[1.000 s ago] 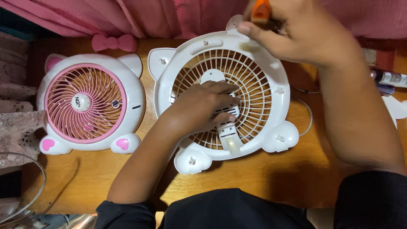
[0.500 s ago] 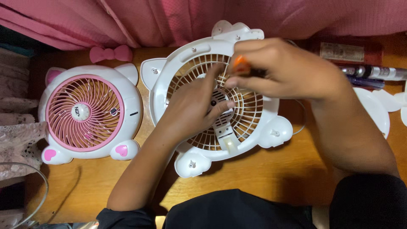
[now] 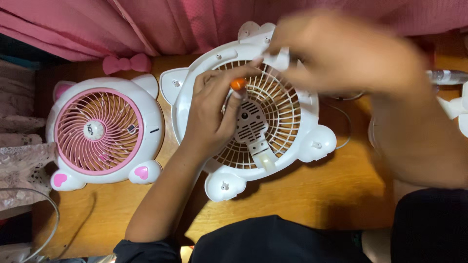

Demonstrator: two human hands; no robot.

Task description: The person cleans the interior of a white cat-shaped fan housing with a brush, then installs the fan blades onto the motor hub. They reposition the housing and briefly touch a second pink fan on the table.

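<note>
Your right hand (image 3: 341, 53) has lifted away from the middle of the grille and now sits blurred over the upper rim of the white fan shell (image 3: 312, 104), pinching a small white piece (image 3: 279, 57) between thumb and fingertips. Half a second ago that hand held the orange-tipped tool (image 3: 238, 84); now your left hand (image 3: 212, 114) has it, fingers curled closed around it, the orange end poking up above the grey motor plate (image 3: 249, 124) at the centre of the grille. The shell lies face down on the wooden table (image 3: 312, 199), in about the same spot as before, its round feet toward you. Beside it on your left the assembled pink and white fan (image 3: 105, 131) has not shifted, and the pink bow (image 3: 127, 63) lies behind it against the pink cloth (image 3: 161, 24).
</note>
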